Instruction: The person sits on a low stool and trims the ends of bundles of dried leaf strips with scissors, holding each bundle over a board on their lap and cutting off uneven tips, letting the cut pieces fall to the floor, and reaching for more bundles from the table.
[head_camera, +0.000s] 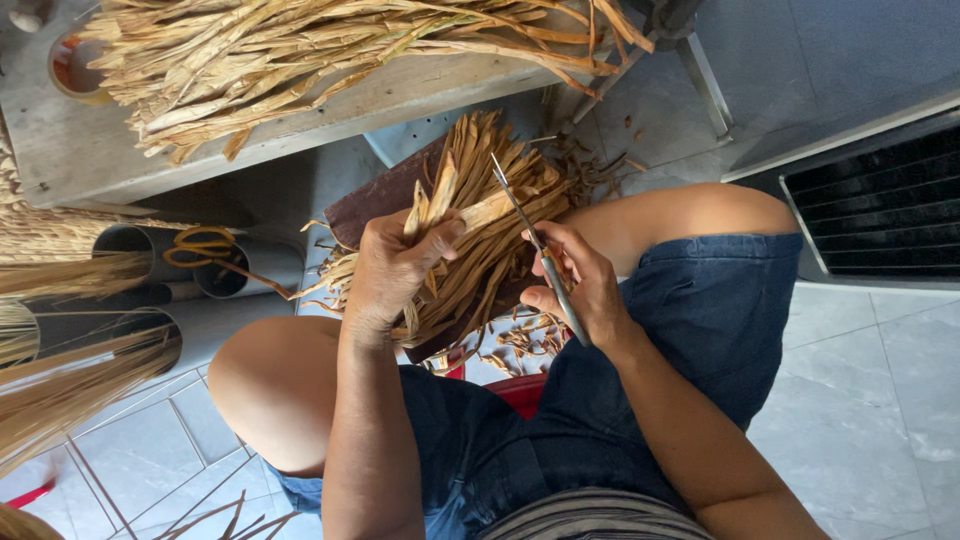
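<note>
My left hand grips a thick bundle of dried tan leaf strips that fans out toward the upper right above my knees. One wider strip sticks out between my thumb and fingers. My right hand holds a pair of slim metal scissors, its point aimed up and left, lying against the strips. Both hands sit close together over my lap, between my bare knees.
A grey wooden bench at the top carries a big heap of dried strips. Metal tubes with orange-handled scissors and straw bundles lie at left. Cut scraps litter the tiled floor. A dark grille stands at right.
</note>
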